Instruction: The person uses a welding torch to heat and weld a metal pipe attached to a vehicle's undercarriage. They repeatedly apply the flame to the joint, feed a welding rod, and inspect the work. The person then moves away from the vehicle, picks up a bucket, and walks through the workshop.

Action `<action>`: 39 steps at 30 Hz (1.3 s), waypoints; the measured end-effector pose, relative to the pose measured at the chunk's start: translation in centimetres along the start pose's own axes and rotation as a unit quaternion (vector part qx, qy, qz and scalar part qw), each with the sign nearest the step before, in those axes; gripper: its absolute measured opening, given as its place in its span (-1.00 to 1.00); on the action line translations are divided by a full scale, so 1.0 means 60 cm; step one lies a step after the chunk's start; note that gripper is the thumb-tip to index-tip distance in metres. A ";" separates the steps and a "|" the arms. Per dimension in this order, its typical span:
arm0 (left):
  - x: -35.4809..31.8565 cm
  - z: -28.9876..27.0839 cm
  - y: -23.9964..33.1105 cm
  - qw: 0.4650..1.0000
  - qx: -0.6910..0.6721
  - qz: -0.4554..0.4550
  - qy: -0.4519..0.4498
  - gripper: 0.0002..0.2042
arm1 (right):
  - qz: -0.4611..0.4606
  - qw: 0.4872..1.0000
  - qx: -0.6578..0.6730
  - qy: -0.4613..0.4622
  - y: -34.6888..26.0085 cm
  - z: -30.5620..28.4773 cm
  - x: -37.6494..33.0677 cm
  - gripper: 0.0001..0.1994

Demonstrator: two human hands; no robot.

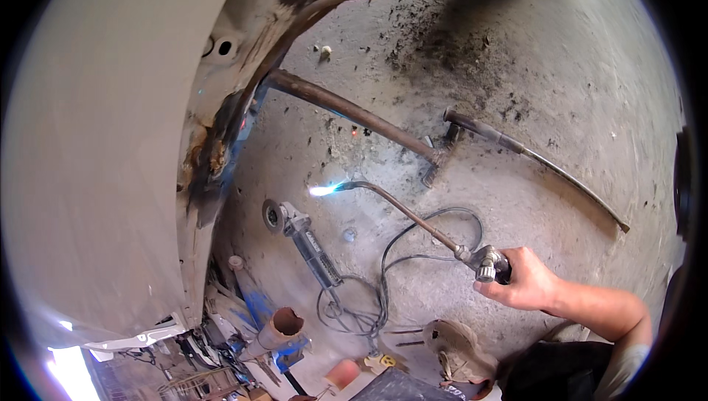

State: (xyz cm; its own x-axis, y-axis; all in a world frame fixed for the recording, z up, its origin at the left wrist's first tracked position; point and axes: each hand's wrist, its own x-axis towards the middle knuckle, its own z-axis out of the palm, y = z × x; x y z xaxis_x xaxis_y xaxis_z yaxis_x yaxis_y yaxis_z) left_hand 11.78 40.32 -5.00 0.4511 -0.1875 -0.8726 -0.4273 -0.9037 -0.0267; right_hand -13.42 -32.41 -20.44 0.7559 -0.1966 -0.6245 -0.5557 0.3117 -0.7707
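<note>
The right hand [525, 279] is closed tight around the handle of a long thin metal torch [413, 216] with a bright blue flame, held over the grey concrete floor [516, 69]. A grey angle grinder [302, 239] lies near the flame. The left hand is out of sight.

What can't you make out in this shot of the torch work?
Head view:
- Left hand: outside the frame.
- Torch handle: covered by the right hand.
- Lower-left clutter near the pipe: small, bent by the fisheye rim.
- Grinder cord end: lost in tangled cables.
</note>
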 end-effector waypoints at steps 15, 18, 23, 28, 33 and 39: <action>-0.098 -0.159 0.039 0.983 0.126 -0.114 -0.073 -0.80 | -0.013 0.998 0.040 -0.040 0.034 -0.014 0.035 -0.64; -0.070 -0.232 0.135 0.906 0.385 -0.121 -0.128 -0.75 | 0.019 0.999 0.025 -0.029 0.033 -0.033 0.020 -0.63; -0.068 -0.312 0.484 0.940 0.272 -0.183 -0.094 -0.69 | 0.006 0.998 0.046 -0.052 0.047 -0.022 0.045 -0.60; -0.005 -0.318 0.687 0.950 0.243 -0.192 -0.042 -0.72 | -0.004 0.995 0.092 -0.026 0.070 -0.039 0.026 -0.61; 0.022 -0.312 0.725 0.981 0.162 -0.027 0.100 -0.82 | 0.001 0.988 0.127 -0.087 0.065 -0.031 0.049 -0.64; 0.082 -0.312 0.794 0.968 -0.111 -0.110 0.197 -0.78 | -0.010 0.982 0.157 -0.103 0.085 -0.023 0.047 -0.66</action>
State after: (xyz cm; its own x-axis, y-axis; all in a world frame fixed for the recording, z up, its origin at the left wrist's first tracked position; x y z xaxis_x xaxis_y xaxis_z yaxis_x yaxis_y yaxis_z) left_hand 8.30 -10.83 -1.42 0.7948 -0.0745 -0.6023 -0.1283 -0.9906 -0.0468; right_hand -14.57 -32.66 -26.31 0.8379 -0.0232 -0.5453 -0.4301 0.5873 -0.6857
